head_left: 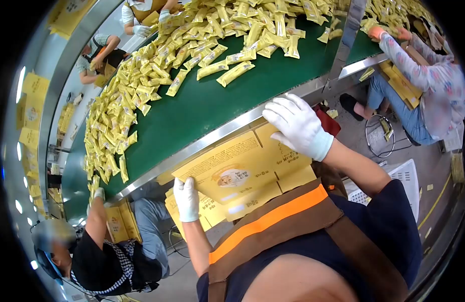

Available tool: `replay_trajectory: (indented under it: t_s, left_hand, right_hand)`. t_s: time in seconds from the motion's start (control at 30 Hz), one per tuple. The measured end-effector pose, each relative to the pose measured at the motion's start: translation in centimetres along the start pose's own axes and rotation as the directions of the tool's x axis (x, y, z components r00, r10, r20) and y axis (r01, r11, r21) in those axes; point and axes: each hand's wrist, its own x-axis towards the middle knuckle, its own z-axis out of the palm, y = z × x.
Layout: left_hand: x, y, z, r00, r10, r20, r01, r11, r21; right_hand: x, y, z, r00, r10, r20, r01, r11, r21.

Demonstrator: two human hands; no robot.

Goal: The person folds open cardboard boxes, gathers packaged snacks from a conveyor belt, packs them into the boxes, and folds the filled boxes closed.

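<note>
A flat yellow printed cardboard box lies across my lap, against the metal edge of the belt. My left hand, in a white glove, pinches its left side with the thumb on top. My right hand, also white-gloved, is closed over its upper right corner; part of the grip is hidden. More yellow cardboard shows underneath, beside my left hand. Beyond the metal edge, many small yellow packets lie on the green belt.
A metal post rises at the belt's edge. One co-worker sits at left, another at right, and others work across the belt. A white crate and a stool stand on the right.
</note>
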Motion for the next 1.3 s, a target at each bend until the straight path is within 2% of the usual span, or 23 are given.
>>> replay_trajectory:
  t_s: [0.1,0.27,0.33,0.4,0.47,0.5,0.53,0.57,0.63,0.67,0.7,0.77,0.8,0.83,0.87,0.93,1.03,1.07,1.1,1.13,1.23,1.27,1.3]
  left_hand:
    - [0.0,-0.3,1.6,0.995,0.049,-0.082,-0.041,0.995,0.092]
    - [0.2,-1.0,1.9,0.995,0.056,-0.083,-0.052,0.998,0.043]
    - [0.7,-1.1,2.3,0.995,0.092,-0.039,-0.091,0.995,0.028]
    - [2.2,0.0,4.9,0.981,0.086,-0.173,-0.098,0.993,-0.063]
    - [2.7,2.3,7.4,0.971,0.131,-0.199,-0.166,0.971,-0.170]
    - [2.5,3.8,8.6,0.969,0.184,-0.163,-0.219,0.947,-0.236]
    - [2.7,5.6,10.0,0.962,0.205,-0.180,-0.230,0.964,-0.131]
    - [3.2,5.5,9.2,0.966,0.253,-0.058,-0.259,0.918,-0.300]
    - [3.6,5.5,7.2,0.925,0.194,0.328,-0.156,0.978,-0.138]
    - [2.7,6.6,8.4,0.906,0.037,0.423,-0.028,0.999,-0.028]
    - [3.2,8.0,8.7,0.811,-0.085,0.578,-0.106,0.952,0.289]
    - [4.4,10.3,9.5,0.526,-0.229,0.819,-0.083,0.945,0.317]
    - [4.8,10.3,9.6,0.431,-0.231,0.872,-0.034,0.962,0.272]
    - [4.9,11.0,9.2,0.382,-0.339,0.860,0.025,0.934,0.357]
    - [4.8,10.8,8.3,0.378,-0.369,0.849,0.069,0.926,0.372]
    - [4.5,11.0,7.7,0.405,-0.425,0.810,0.102,0.901,0.421]
    - [5.0,14.9,11.6,0.470,-0.624,0.625,0.065,0.730,0.680]
    - [4.6,15.1,12.9,0.608,-0.490,0.625,-0.278,0.606,0.745]
    - [4.3,14.7,14.3,0.684,-0.309,0.660,-0.557,0.362,0.747]
    - [4.9,13.0,15.1,0.600,-0.074,0.796,-0.791,0.090,0.605]
    - [6.0,6.9,14.9,0.732,0.064,0.678,-0.681,0.065,0.729]
    - [6.3,6.1,14.2,0.790,-0.049,0.611,-0.591,0.202,0.781]
    - [6.1,6.0,13.4,0.814,0.001,0.580,-0.568,0.209,0.796]
  right_hand:
    - [-0.6,-0.3,-0.1,0.982,-0.170,-0.080,0.158,0.977,-0.141]
    - [-1.5,0.1,0.6,0.984,-0.142,-0.104,0.146,0.989,0.028]
    - [0.3,0.6,1.0,0.987,0.062,-0.150,-0.020,0.964,0.265]
    - [3.2,0.3,1.5,0.974,0.169,-0.150,-0.059,0.829,0.556]
    - [5.4,-0.3,0.8,0.985,-0.122,0.123,-0.001,0.705,0.709]
    - [6.3,-0.8,-0.1,0.910,-0.308,0.276,-0.008,0.655,0.755]
    - [6.7,-1.4,0.0,0.824,-0.492,0.280,0.126,0.641,0.757]
    - [7.3,-2.0,-0.2,0.668,-0.559,0.491,0.069,0.703,0.708]
    - [5.2,-1.1,3.8,0.555,-0.595,0.582,0.072,0.731,0.679]
    - [4.8,-0.6,3.5,0.498,-0.575,0.649,0.057,0.768,0.637]
    - [4.6,-0.5,2.9,0.493,-0.524,0.695,0.071,0.820,0.568]
    - [4.3,-1.1,2.4,0.560,-0.549,0.620,0.330,0.835,0.441]
    - [4.1,-1.0,2.3,0.772,-0.551,0.317,0.458,0.828,0.323]
    - [4.0,-0.9,2.2,0.847,-0.529,-0.052,0.529,0.832,0.167]
    - [4.9,-1.1,0.1,0.925,-0.369,-0.091,0.377,0.919,0.111]
    - [3.3,-0.7,0.1,0.995,-0.095,0.021,0.093,0.990,0.102]
    - [1.3,-1.8,-1.4,0.977,-0.134,0.164,0.079,0.949,0.307]
    - [0.6,-1.2,-0.5,0.957,-0.227,0.180,0.154,0.926,0.345]
    - [0.0,-0.6,-0.1,0.928,-0.316,0.196,0.226,0.898,0.378]
    - [-0.2,-0.4,-0.9,0.939,-0.246,0.242,0.104,0.871,0.480]
    - [-1.9,1.4,0.6,0.977,-0.095,0.189,-0.078,0.669,0.740]
    - [-3.2,2.0,1.5,0.964,0.216,0.157,-0.256,0.573,0.778]
    - [-4.2,1.7,2.2,0.750,0.625,0.217,-0.473,0.277,0.837]
